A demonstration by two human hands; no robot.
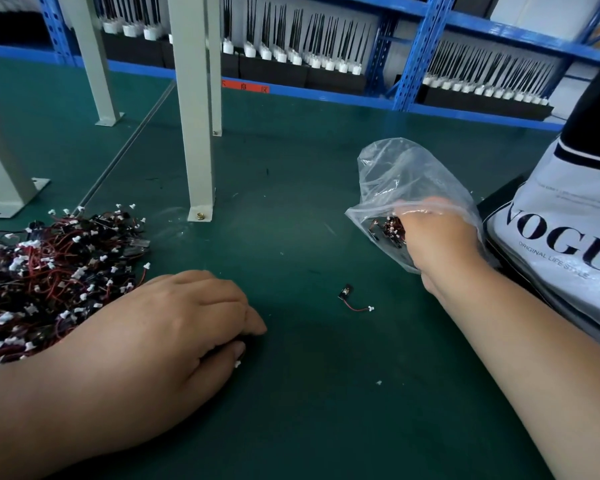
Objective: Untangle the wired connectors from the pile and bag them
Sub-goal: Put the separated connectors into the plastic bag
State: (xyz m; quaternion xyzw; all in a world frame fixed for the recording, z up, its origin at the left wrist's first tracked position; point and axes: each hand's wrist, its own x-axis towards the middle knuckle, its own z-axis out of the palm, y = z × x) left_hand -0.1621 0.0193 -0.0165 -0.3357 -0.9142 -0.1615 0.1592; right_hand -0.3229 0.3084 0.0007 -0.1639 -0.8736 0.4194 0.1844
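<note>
A tangled pile of wired connectors [45, 271], red and black wires with white plugs, lies on the green mat at the left. My left hand [174, 327] rests beside it, fingers curled over some connectors; one white plug peeks out under the thumb. My right hand [437, 237] is pushed inside a clear plastic bag [399, 174] at the right, where a small bunch of connectors [390, 230] lies by my fingertips; whether the fingers hold them is hidden. One loose connector [352, 299] lies on the mat between my hands.
Grey metal posts [194, 133] stand on the green mat [291, 393] behind the pile. A white printed bag [568, 244] lies at the right edge. Blue shelving [416, 53] with trays of black antennas runs along the back.
</note>
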